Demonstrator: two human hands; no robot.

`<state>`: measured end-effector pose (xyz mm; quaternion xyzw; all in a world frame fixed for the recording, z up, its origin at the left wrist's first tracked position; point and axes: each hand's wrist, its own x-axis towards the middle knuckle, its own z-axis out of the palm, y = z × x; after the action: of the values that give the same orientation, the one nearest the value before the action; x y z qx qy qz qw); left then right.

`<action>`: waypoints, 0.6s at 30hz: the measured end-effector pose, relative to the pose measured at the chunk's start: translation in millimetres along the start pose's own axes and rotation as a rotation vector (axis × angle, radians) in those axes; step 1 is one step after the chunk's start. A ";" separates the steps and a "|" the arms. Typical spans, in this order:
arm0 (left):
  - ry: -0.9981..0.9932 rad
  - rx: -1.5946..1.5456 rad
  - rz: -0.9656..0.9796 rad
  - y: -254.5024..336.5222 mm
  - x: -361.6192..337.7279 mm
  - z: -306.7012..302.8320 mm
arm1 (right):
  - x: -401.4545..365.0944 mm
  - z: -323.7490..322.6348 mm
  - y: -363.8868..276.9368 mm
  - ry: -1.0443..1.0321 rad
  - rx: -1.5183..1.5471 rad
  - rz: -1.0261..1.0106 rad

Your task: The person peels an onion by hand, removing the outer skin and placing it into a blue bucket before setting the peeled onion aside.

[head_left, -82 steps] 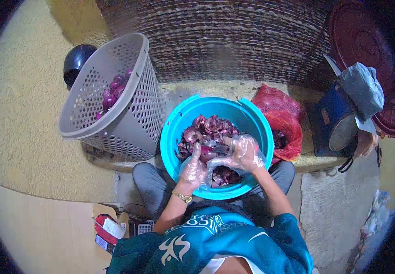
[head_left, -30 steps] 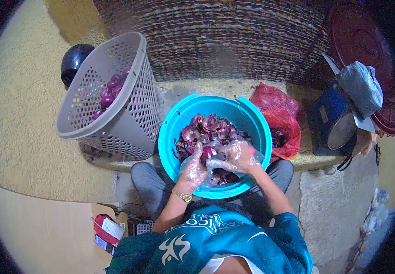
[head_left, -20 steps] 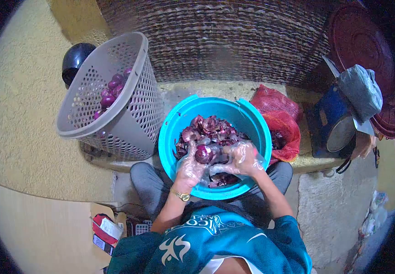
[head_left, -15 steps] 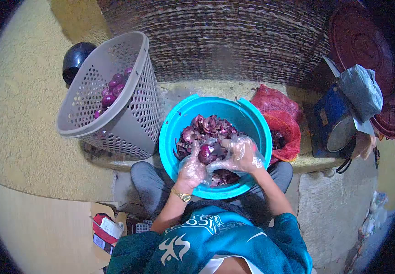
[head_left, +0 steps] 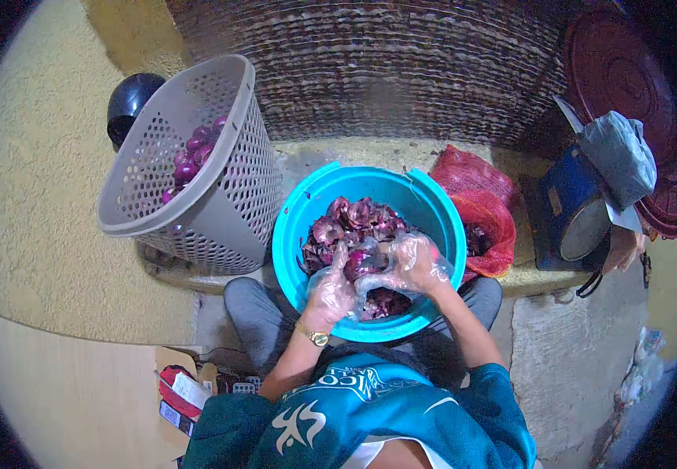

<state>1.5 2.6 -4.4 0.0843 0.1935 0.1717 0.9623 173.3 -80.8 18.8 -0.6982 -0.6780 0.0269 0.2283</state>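
A red onion [head_left: 357, 266] is in my left hand [head_left: 331, 292], its thumb along the onion's near side. My right hand [head_left: 417, 266] is closed at the onion's right side; a small reddish bit shows by its fingers, but what it grips I cannot make out. Thin clear plastic gloves cover both hands. They are over a turquoise basin [head_left: 285, 242], which sits between my legs. Inside the basin lies a heap of dry purple onion skins [head_left: 362, 220].
On the left, a tilted grey perforated basket [head_left: 241, 176] holds several red onions [head_left: 190, 160]. A red mesh sack [head_left: 479, 187] lies right of the basin. Farther right are a blue can [head_left: 565, 199] and a grey plastic bag [head_left: 618, 152]. A dark bowl [head_left: 129, 102] stands behind the basket.
The onion has turned and shifted slightly right in my left hand. My right hand has closed in on it, and the dark piece between them is less visible.
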 end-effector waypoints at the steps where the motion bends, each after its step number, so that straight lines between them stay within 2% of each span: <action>1: -0.036 -0.064 -0.039 1.1 0.4 -2.5 | 0.6 0.5 -0.9 -0.018 -0.008 -0.001; 5: -0.166 -0.039 0.030 1.2 1.5 -11.6 | 2.5 -1.3 -4.4 -0.086 0.092 0.059; 7: -0.142 0.059 0.183 -2.6 -4.7 -0.7 | 2.9 2.6 -3.5 -0.175 0.012 0.062; 11: -0.108 0.036 0.152 2.3 4.6 -14.8 | -5.2 3.5 -9.0 -0.100 0.050 0.030; 13: -0.139 0.004 0.018 7.4 5.5 -15.0 | -9.4 6.6 -8.6 -0.098 0.028 0.038; 14: -0.141 0.003 0.020 7.3 7.2 -14.2 | -11.3 8.1 -5.7 -0.099 0.026 0.036; 16: 0.012 -0.011 0.234 6.8 6.3 -7.0 | -15.9 9.3 -0.2 -0.124 0.043 0.007; 18: -0.026 -0.021 0.239 8.6 5.6 -7.5 | -17.7 7.4 1.1 -0.076 0.065 0.006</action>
<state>0.7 13.3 -11.2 0.0987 0.1677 0.2862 0.9382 170.4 -95.6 6.9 -0.6908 -0.6829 0.0759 0.2251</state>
